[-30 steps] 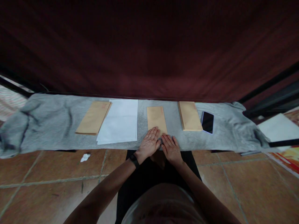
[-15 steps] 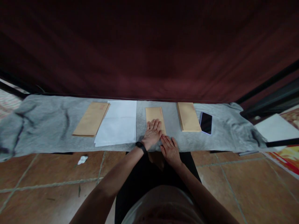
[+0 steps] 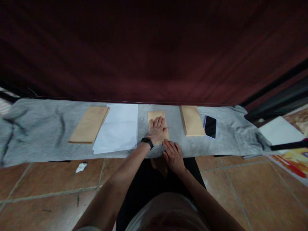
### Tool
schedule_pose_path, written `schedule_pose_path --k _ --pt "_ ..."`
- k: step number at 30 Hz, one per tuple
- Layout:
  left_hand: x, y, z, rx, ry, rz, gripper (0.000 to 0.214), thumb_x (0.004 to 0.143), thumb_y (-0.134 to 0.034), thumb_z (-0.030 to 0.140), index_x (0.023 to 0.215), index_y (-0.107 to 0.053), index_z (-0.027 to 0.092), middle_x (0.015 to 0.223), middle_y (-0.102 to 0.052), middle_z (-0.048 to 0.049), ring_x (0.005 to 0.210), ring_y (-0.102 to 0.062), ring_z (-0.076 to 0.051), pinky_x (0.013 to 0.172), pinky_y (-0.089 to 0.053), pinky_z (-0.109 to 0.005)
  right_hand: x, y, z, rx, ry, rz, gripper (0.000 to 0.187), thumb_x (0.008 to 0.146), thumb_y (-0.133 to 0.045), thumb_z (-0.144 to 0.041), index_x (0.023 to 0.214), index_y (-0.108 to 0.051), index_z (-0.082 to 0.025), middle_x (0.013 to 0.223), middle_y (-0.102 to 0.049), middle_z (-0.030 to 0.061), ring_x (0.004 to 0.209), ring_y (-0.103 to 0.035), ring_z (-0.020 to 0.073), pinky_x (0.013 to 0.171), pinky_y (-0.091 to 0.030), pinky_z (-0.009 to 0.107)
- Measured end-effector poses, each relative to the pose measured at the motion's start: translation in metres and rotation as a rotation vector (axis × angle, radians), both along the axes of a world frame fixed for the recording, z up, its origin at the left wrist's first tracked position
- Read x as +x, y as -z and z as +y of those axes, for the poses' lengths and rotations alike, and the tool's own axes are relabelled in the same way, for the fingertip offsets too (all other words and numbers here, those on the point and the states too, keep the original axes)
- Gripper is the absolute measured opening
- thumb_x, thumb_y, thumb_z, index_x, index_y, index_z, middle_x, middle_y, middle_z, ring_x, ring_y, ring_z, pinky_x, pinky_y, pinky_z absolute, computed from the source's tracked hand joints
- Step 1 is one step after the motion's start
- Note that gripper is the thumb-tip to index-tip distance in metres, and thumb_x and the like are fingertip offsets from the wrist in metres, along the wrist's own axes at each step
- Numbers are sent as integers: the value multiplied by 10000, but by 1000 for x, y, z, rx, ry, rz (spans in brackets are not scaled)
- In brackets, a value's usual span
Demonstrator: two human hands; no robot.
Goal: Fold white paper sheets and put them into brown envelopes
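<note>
A brown paper envelope (image 3: pixel 154 114) with faint red print lies upright in front of me on the grey cloth (image 3: pixel 174 122). Flat on its middle rests my left hand (image 3: pixel 157 129), fingers stretched out, a black band on the wrist. My right hand (image 3: pixel 173 155) lies at the envelope's lower right corner, fingers extended, their tips touching or very close to its edge. Neither hand grips anything. The palm and fingers of my left hand cover part of the envelope.
To the left lie white paper sheets (image 3: pixel 117 128) and a stack of brown envelopes (image 3: pixel 89 124). On the right are a thicker envelope stack (image 3: pixel 193 121) and a phone (image 3: pixel 210 127). A dark red curtain (image 3: pixel 154 64) hangs behind. Crumpled white paper (image 3: pixel 81 167) is on the tiled floor.
My left hand has slid a little up the envelope, away from me. My right hand stays by the lower corner. The whole view has shifted slightly.
</note>
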State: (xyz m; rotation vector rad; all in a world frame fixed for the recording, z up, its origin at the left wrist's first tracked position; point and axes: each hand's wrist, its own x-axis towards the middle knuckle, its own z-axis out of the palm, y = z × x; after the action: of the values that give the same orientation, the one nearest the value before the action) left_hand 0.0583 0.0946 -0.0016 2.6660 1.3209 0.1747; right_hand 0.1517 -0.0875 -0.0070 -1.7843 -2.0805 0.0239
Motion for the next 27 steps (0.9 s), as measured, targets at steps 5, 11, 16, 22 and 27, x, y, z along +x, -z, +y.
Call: schedule_pose_path --k 5,11,16,22,27 --pt "6 -5 8 -16 -19 3 673 1014 -283 478 1578 -242 112 1659 -224 -136 1547 -119 -305 1231 -50 -614 -1 -1 0 -7 8 11 489 1042 -412 -284 1519 -414 -176 1522 -504 83 1411 -441 240 1213 -241 469" --pt "9 -5 20 -27 -27 -10 682 1014 -265 487 1573 -252 98 1659 -224 -136 1547 -121 -296 1230 -50 -611 0 0 1 -10 11 2 504 1028 -439 -281 1524 -411 -198 1516 -512 77 1406 -450 240 1211 -252 471" --pt "10 -2 28 -11 -25 -21 689 1013 -246 498 1574 -254 99 1660 -217 -148 1548 -117 -300 1226 -58 -617 0 -1 1 -16 8 9 499 1033 -428 -280 1524 -410 -189 1524 -503 70 1411 -444 233 1220 -237 464" --pt "9 -2 36 -7 -35 -5 695 1002 -281 555 1568 -291 152 1672 -189 -129 1550 -82 -327 1212 -52 -647 0 -2 1 -11 8 0 500 1031 -435 -276 1525 -409 -200 1523 -503 67 1407 -450 234 1216 -251 468" --pt "8 -7 40 -38 -45 -4 692 984 -326 589 1560 -321 207 1675 -194 -100 1547 -69 -348 1204 -31 -661 0 -1 1 -13 6 6 505 1035 -428 -285 1531 -396 -193 1530 -494 66 1416 -437 236 1216 -247 472"
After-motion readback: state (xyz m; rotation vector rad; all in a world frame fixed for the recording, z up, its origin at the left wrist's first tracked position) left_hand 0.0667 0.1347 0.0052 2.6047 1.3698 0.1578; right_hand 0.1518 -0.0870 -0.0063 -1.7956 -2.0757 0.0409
